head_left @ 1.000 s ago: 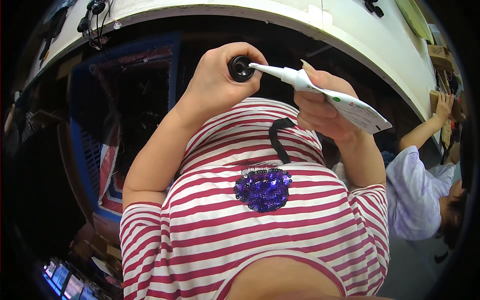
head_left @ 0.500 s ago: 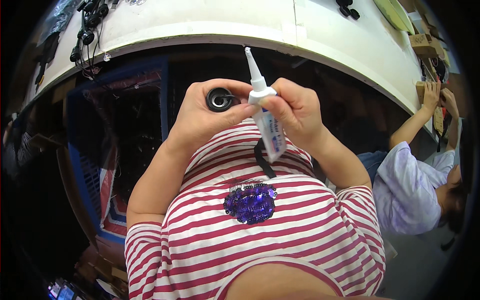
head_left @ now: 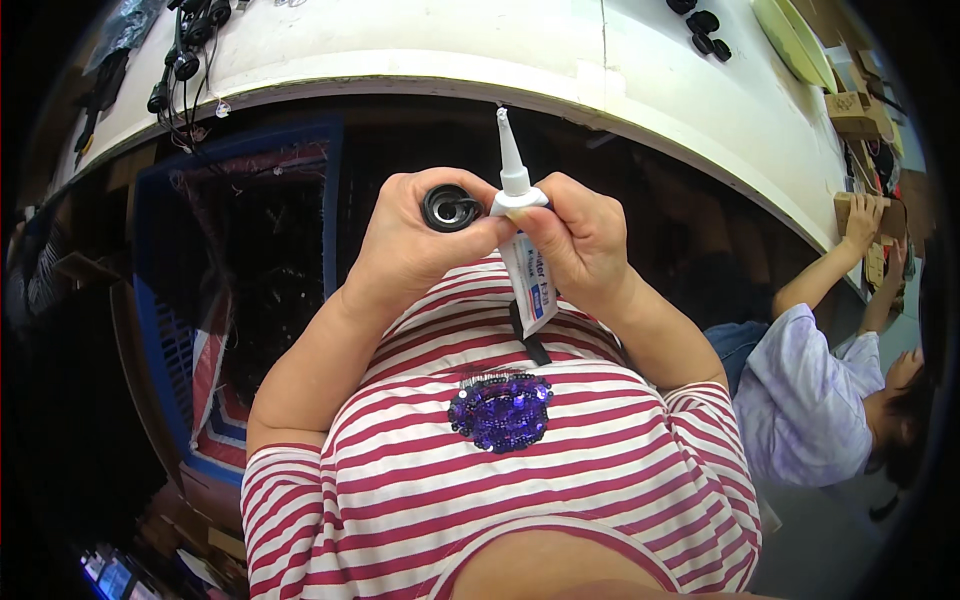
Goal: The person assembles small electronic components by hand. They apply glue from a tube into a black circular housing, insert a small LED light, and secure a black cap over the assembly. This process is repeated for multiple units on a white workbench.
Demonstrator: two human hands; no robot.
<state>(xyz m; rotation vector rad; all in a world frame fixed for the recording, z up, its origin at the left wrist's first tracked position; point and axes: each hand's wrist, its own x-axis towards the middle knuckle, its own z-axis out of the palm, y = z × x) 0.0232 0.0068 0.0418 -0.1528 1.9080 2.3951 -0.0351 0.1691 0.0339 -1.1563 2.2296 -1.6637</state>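
My left hand (head_left: 405, 232) is closed around a black round part (head_left: 450, 209) with a shiny metal ring inside its open end, which faces up. A white squeeze tube (head_left: 530, 280) with blue print and a long tapered nozzle is pinched in my right hand (head_left: 585, 235), just under its collar. The nozzle points up and away from me, towards the table edge. My two thumbs almost meet at the tube's collar, and the left fingertips rest against it. Below the tube a black strip (head_left: 535, 345) shows in front of my striped shirt; what it belongs to is hidden.
A white table (head_left: 400, 50) runs along the far side, with black cabled parts (head_left: 185, 60) at left and small black round pieces (head_left: 705, 30) at right. A blue crate (head_left: 160, 260) stands lower left. At right, a co-worker (head_left: 815, 390) handles a cardboard box (head_left: 870, 215).
The tube stands more upright and has come slightly left, nearer the black round part. My right hand has shifted left with it. The co-worker's hands have moved slightly lower.
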